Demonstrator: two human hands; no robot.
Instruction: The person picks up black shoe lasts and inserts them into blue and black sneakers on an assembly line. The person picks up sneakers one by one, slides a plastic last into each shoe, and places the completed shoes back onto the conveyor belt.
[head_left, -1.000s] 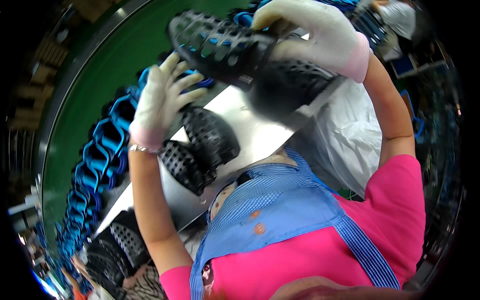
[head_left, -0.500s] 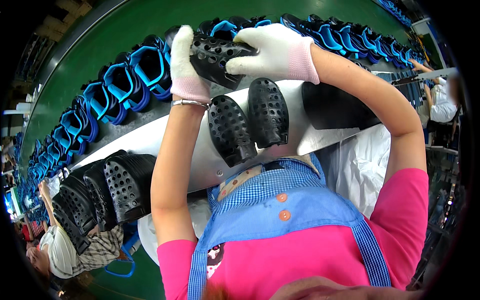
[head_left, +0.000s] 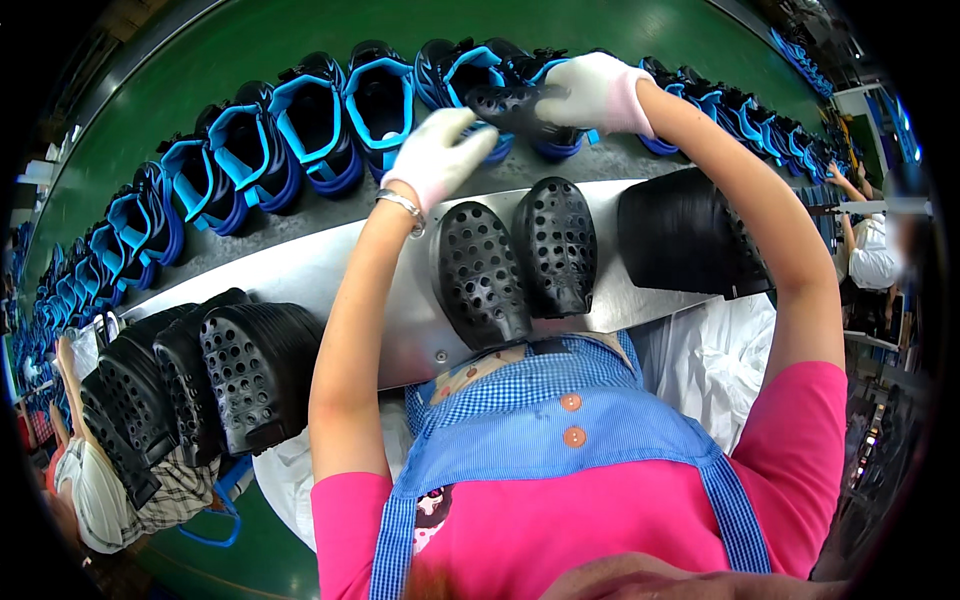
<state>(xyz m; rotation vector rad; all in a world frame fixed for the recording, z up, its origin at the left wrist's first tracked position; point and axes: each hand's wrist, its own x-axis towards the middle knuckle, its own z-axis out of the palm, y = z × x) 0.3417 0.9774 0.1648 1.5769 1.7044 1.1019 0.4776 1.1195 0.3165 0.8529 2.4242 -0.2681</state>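
My right hand [head_left: 602, 93], in a white glove with a pink cuff, grips a black perforated plastic shoe tree [head_left: 503, 104] over the row of shoes. The tree lies across the opening of a black shoe with light-blue lining [head_left: 475, 75]. My left hand [head_left: 440, 155], gloved alike, is off the tree, thumb and fingers apart, in front of the shoes. Below my hands, two more perforated shoe trees, a left one [head_left: 480, 270] and a right one [head_left: 556, 245], lie side by side on the metal ledge.
Stacked shoe trees stand left [head_left: 250, 375] and right [head_left: 680, 235] on the metal ledge [head_left: 390, 345]. A long curved row of shoes [head_left: 310, 125] runs along the dark line beyond it. White plastic bags [head_left: 705, 345] hang below. Other people work at both far ends.
My left hand has let go of the shoe tree and moved toward me and right. My right hand still holds the tree, now lower over a shoe. The shoe row has shifted in view.
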